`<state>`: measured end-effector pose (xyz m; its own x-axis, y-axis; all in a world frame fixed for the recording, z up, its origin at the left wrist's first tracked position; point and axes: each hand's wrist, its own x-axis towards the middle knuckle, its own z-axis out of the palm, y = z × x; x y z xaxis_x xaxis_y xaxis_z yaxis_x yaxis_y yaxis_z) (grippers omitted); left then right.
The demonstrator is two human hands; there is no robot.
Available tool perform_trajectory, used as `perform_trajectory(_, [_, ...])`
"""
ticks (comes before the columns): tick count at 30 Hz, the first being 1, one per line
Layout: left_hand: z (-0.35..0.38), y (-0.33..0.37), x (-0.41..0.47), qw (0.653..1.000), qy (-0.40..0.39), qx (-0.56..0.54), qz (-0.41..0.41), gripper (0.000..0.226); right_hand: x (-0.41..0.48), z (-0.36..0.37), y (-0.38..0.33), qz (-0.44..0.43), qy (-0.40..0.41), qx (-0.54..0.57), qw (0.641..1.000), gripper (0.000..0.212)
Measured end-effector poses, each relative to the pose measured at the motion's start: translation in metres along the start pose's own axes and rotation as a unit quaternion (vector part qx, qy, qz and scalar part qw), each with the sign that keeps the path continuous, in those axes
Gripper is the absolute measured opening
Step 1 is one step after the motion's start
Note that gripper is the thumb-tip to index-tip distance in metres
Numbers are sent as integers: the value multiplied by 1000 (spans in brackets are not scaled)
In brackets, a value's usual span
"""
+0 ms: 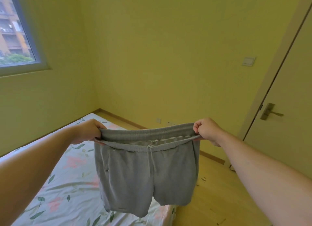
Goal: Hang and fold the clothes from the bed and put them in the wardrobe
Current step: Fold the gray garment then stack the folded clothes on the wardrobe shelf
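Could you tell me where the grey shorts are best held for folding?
By the waistband ends, one hand from each side, as the left hand and right hand do now: the thick band stretches flat and the shorts hang straight.

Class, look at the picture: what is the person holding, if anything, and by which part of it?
Grey shorts, held up over the bed by the waistband: the left hand grips its left end, the right hand its right end.
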<state>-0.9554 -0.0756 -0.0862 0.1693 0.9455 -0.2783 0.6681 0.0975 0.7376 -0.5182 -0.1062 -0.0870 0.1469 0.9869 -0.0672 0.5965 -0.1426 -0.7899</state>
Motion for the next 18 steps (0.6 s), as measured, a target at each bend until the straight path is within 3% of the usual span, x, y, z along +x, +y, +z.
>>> perform_trajectory(4, [-4,0,6,997,11,71,8,44,-1,-4,-2,-41,-49,-83,994,34])
perform_trajectory(8, [-6,1,5,984,5,175,30,14,1,-4,-2,-69,-78,-138,985,13])
perform_trajectory(12, [1,2,-1,958,20,276,71,27,6,-1,6,-78,-112,-174,975,58])
perform_trajectory(18, [17,4,-7,911,87,370,157,19,9,19,15,-136,-73,-254,955,67])
